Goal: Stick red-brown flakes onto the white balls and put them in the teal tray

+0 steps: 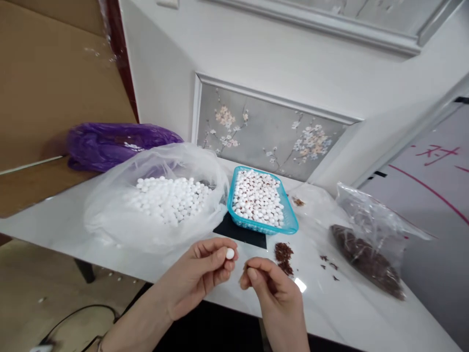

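Between the thumb and fingers of my left hand [205, 274] is a small white foam ball [230, 253]. Just to its right, my right hand [274, 293] has thumb and forefinger pinched together; whatever is in the pinch is too small to make out. A small heap of dark reddish-brown bits [284, 258] lies on the white table [330, 313] beyond my right hand. Behind my hands stands a turquoise plastic basket [291, 222] full of white balls, some with brown specks. To its left a translucent plastic bag [110, 210] lies open with many more white balls inside.
On the right rests a clear zip bag [370, 259] of dark brown material, with a few loose bits nearby. A purple plastic bag [102, 146] lies at the back left beside a cardboard box [54, 88]. A black flat piece [242, 232] sits partly under the basket.
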Tool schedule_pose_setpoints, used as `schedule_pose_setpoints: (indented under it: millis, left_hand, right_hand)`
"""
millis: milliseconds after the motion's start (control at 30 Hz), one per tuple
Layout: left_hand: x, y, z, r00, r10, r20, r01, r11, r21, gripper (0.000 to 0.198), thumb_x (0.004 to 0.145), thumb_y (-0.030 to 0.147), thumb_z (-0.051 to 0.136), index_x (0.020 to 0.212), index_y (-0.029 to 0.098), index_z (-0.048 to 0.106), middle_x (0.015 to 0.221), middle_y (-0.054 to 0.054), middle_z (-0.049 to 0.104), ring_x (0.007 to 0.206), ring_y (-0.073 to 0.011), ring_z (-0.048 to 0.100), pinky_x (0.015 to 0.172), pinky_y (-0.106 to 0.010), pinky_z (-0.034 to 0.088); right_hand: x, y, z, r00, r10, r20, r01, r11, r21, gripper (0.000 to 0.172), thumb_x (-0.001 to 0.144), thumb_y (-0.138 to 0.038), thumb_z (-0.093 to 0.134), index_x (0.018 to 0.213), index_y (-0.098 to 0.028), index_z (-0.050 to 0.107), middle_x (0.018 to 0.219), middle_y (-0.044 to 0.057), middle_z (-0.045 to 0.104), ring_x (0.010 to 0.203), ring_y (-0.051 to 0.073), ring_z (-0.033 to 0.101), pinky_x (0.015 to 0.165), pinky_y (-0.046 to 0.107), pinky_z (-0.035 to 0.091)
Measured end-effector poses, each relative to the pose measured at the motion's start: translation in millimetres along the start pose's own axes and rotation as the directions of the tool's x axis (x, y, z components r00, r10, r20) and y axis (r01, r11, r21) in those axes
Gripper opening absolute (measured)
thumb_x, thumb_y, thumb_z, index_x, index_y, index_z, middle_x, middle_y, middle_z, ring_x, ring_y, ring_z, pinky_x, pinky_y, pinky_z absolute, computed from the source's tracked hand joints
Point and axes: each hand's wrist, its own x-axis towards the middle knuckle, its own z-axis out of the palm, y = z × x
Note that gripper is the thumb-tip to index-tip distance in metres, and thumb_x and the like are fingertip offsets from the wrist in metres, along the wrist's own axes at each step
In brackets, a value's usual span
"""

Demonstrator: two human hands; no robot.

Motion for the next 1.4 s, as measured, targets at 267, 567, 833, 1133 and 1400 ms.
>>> schedule_pose_setpoints:
  millis: [267, 567, 833, 1133, 1400]
  left_hand:
    - [19, -24, -5.6, 0.995, -0.101, 0.014, 0.102, 0.985, -0.141, 0.01, 0.084, 0.019, 0.065, 0.081, 0.011, 0.07, 0.072, 0.0, 0.059, 0.061, -0.0051, 0.058, 0.062, -0.014, 0.053]
    - [23, -31, -13.0, 0.998, -0.054, 0.011, 0.055, 0.984, -0.169, 0.019, 0.074, 0.013, 0.075, 0.093, 0.013, 0.073, 0.084, -0.003, 0.069, 0.071, -0.0085, 0.065, 0.076, -0.017, 0.053]
    - [23, -31, -10.8, 0.999, -0.042, 0.024, 0.044, 0.991, -0.128, 0.002, 0.079, 0.014, 0.071, 0.079, 0.012, 0.07, 0.077, -0.002, 0.064, 0.07, -0.0068, 0.062, 0.073, -0.015, 0.052]
    - [23, -31, -10.5, 1.0, -0.031, 0.006, 0.031, 0.995, -0.095, 0.006, 0.078, 0.016, 0.072, 0.076, 0.011, 0.069, 0.07, -0.001, 0.062, 0.062, -0.0055, 0.058, 0.065, -0.013, 0.05]
    - [23, -31, -9.1, 1.0, -0.011, -0.003, 0.011, 0.998, -0.063, 0.008, 0.076, 0.02, 0.073, 0.074, 0.013, 0.069, 0.067, 0.0, 0.062, 0.06, -0.0063, 0.055, 0.063, -0.015, 0.048]
  right_hand:
    - [1, 5, -4, 0.998, 0.059, 0.036, -0.062, 0.992, 0.107, 0.012, 0.088, -0.032, 0.058, 0.086, -0.021, 0.061, 0.066, -0.002, 0.062, 0.062, 0.011, 0.058, 0.064, 0.022, 0.049]
    - [5, 1, 8, 0.999, -0.03, 0.03, 0.029, 0.998, 0.047, 0.013, 0.089, -0.029, 0.055, 0.08, -0.02, 0.059, 0.069, -0.002, 0.056, 0.065, 0.011, 0.054, 0.062, 0.022, 0.047]
    - [4, 6, 12, 0.991, -0.13, 0.009, 0.131, 0.991, -0.022, 0.013, 0.092, -0.026, 0.05, 0.081, -0.022, 0.055, 0.08, -0.001, 0.053, 0.073, 0.013, 0.053, 0.066, 0.023, 0.045]
    - [3, 9, 15, 0.981, -0.193, 0.016, 0.194, 0.979, -0.067, 0.011, 0.093, -0.022, 0.049, 0.083, -0.022, 0.055, 0.081, -0.001, 0.053, 0.074, 0.013, 0.053, 0.067, 0.024, 0.044]
    - [4, 10, 16, 0.975, -0.22, 0.012, 0.22, 0.97, -0.104, 0.011, 0.093, -0.021, 0.048, 0.084, -0.022, 0.054, 0.08, -0.001, 0.052, 0.074, 0.013, 0.053, 0.067, 0.025, 0.044]
